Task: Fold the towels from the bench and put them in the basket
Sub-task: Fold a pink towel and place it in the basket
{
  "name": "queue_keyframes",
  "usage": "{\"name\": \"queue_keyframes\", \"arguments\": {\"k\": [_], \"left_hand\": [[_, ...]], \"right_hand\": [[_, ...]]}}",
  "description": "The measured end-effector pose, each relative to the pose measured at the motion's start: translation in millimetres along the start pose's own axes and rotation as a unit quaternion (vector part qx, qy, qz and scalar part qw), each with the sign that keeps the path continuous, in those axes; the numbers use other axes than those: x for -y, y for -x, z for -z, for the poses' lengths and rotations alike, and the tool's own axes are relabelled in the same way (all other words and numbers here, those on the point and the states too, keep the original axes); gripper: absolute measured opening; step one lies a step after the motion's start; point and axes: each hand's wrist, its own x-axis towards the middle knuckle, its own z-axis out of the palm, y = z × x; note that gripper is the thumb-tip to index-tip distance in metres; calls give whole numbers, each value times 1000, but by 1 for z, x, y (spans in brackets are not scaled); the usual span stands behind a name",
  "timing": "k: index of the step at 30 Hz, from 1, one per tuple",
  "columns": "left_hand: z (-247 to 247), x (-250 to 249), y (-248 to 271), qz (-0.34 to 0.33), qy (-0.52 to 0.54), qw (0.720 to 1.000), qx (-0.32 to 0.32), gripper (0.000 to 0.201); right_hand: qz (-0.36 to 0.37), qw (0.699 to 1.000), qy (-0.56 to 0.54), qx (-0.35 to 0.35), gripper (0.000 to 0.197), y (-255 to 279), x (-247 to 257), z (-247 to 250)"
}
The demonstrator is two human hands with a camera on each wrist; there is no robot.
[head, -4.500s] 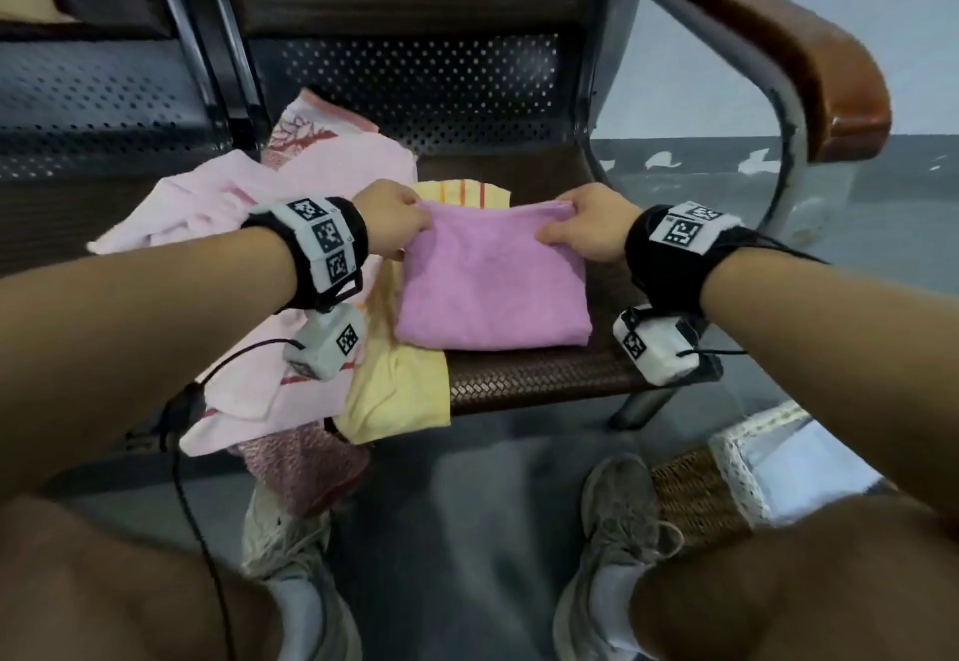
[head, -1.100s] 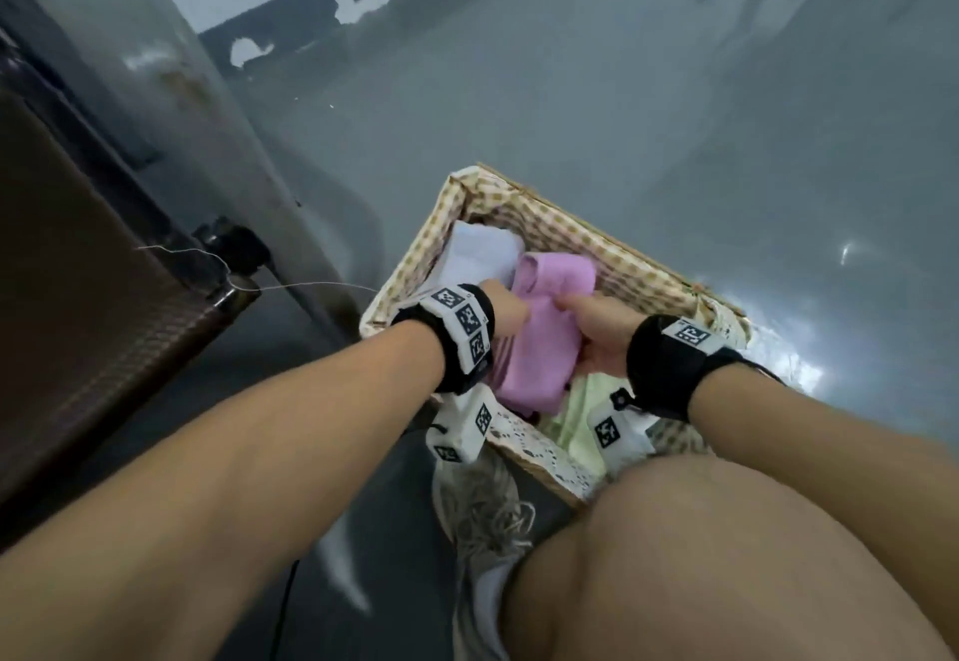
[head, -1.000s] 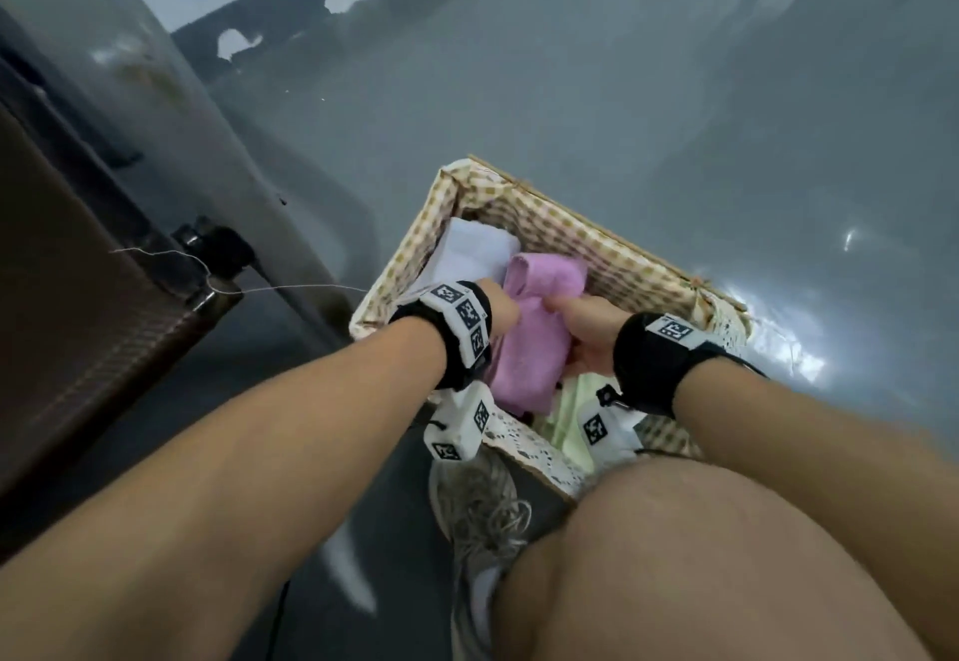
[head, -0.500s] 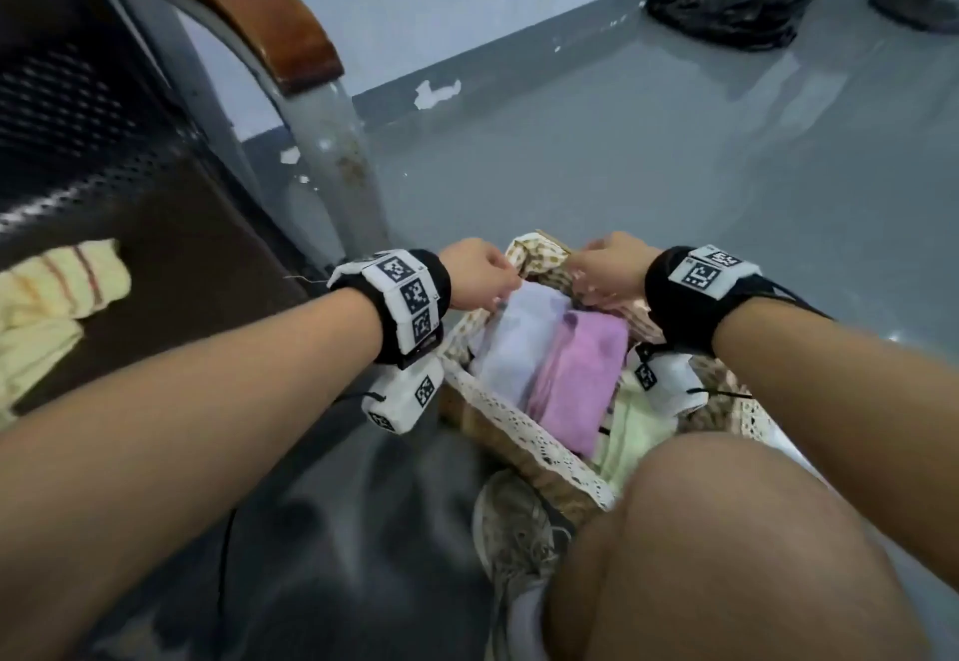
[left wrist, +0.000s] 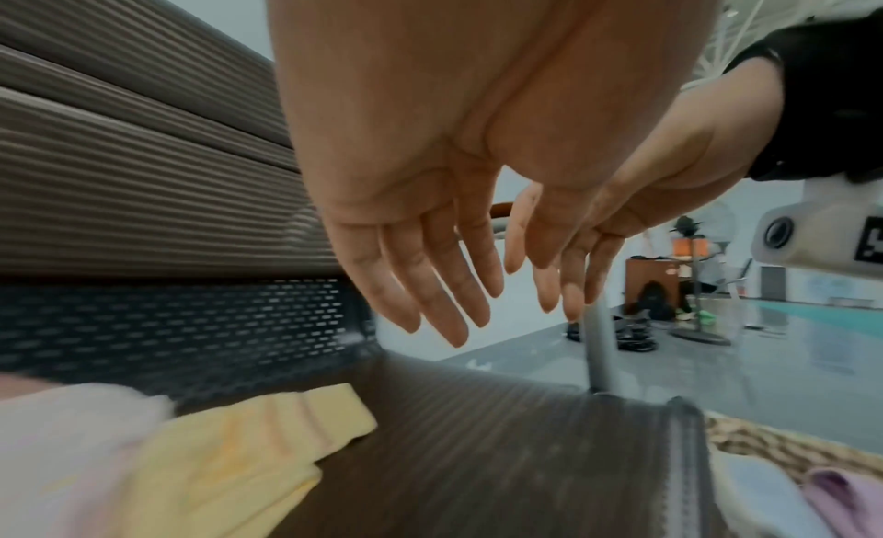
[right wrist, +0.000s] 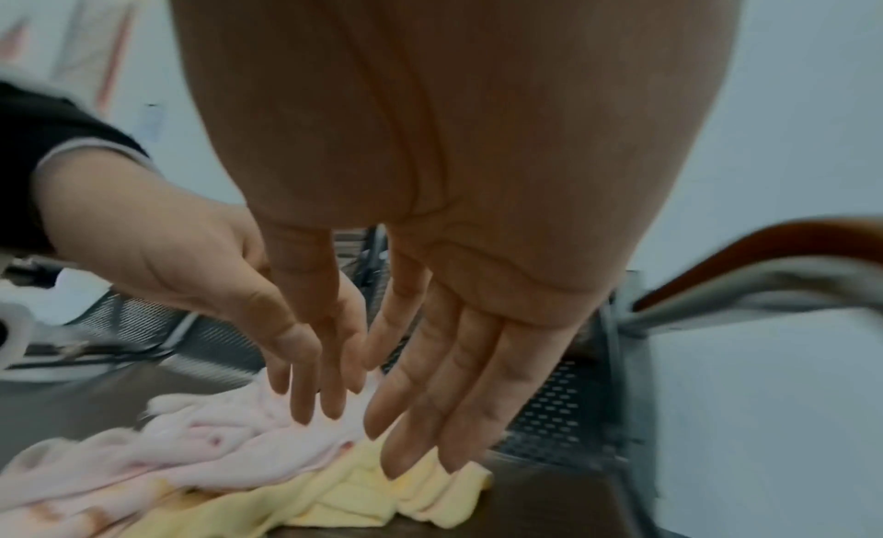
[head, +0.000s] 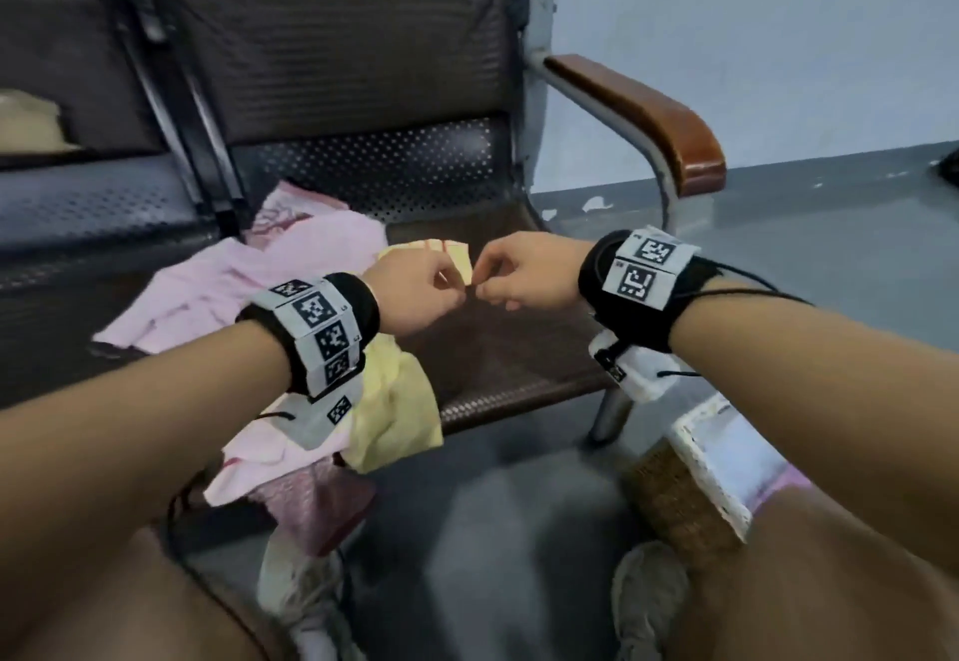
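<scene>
A yellow towel [head: 394, 401] lies crumpled on the brown bench seat [head: 508, 349], its end hanging over the front edge. Beside it lie pale pink towels [head: 249, 287]. My left hand [head: 441, 287] and right hand [head: 493, 281] hover close together just above the yellow towel's far corner. The wrist views show the left hand [left wrist: 449, 312] and right hand [right wrist: 420, 433] with straight fingers and nothing in them. The wicker basket [head: 685, 499] stands on the floor at lower right, with the folded purple towel [left wrist: 841, 497] and a white one [head: 737, 458] inside.
A brown wooden armrest [head: 648, 115] on a metal tube bounds the seat on the right. The perforated backrest [head: 363, 162] rises behind. A dark pink cloth [head: 311, 505] hangs off the seat front. My knees and shoes are at the bottom, on grey floor.
The purple towel was lowered into the basket and let go. Both hands rose empty and moved left over the bench, and the view turned back to the seat.
</scene>
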Motion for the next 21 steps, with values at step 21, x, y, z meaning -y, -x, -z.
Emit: {"name": "queue_keyframes", "arguments": {"k": [21], "left_hand": [[-19, 128, 19, 163, 116, 967, -157, 37]], "right_hand": [[134, 991, 19, -23, 82, -140, 25, -94]]}}
